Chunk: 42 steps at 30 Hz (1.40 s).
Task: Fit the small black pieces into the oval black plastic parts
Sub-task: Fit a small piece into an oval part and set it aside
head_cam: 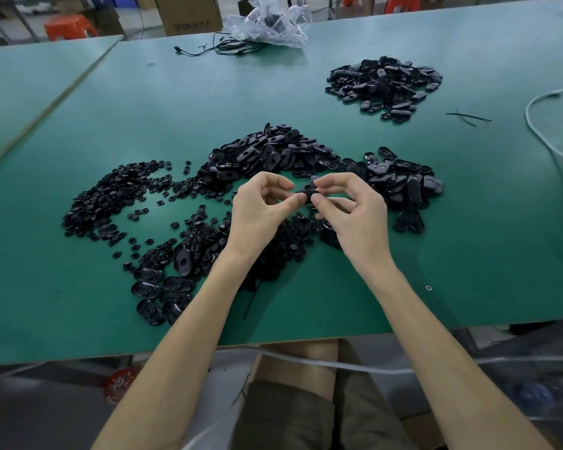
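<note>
Left hand (260,206) and right hand (355,212) pinch one oval part (306,191) with curled fingers (332,203); square the hidden small piece before pressing.

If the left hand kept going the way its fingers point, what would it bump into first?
The left hand points rightward at the black part it is pinching. Just beyond that it would likely meet the right hand, pinching the same part, though depth is hard to judge.
</note>
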Tool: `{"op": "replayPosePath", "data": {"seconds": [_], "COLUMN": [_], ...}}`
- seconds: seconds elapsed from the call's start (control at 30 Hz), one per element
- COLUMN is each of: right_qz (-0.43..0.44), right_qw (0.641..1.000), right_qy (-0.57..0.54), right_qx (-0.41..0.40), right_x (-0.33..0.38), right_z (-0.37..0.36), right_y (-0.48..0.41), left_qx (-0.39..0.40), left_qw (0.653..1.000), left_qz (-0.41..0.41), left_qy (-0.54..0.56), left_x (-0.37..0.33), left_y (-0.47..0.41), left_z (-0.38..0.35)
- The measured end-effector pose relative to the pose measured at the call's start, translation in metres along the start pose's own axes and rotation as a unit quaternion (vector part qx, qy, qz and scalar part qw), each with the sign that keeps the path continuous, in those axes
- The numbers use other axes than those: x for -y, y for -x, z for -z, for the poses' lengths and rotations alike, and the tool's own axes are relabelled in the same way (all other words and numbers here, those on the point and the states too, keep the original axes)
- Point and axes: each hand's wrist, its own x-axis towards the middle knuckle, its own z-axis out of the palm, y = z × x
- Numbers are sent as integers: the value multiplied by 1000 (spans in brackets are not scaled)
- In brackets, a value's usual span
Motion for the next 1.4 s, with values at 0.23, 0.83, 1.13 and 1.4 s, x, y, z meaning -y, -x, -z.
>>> {"op": "replayPosePath", "data": {"seconds": [0.23,0.83,1.13,1.4], "right_qz": [1,7,7,21], "right_qw": [999,999,999,999], "right_qy": [-40,-36,-29,-37], "right_qx": [-5,-13,-15,-8], "right_x": [2,1,-1,-1], "right_z": [-1,-2,0,1], "right_y": [-1,-2,-3,-3], "left_qx": [14,87,109,104], "left_qw": [1000,964,964,966], "left_qz": [-19,93,97,103], "left_qy": [20,232,224,214], "left_x": [0,1,-1,-2], "left_y": [-2,-5,-4,-4], "left_z": [2,10,8,8]}}
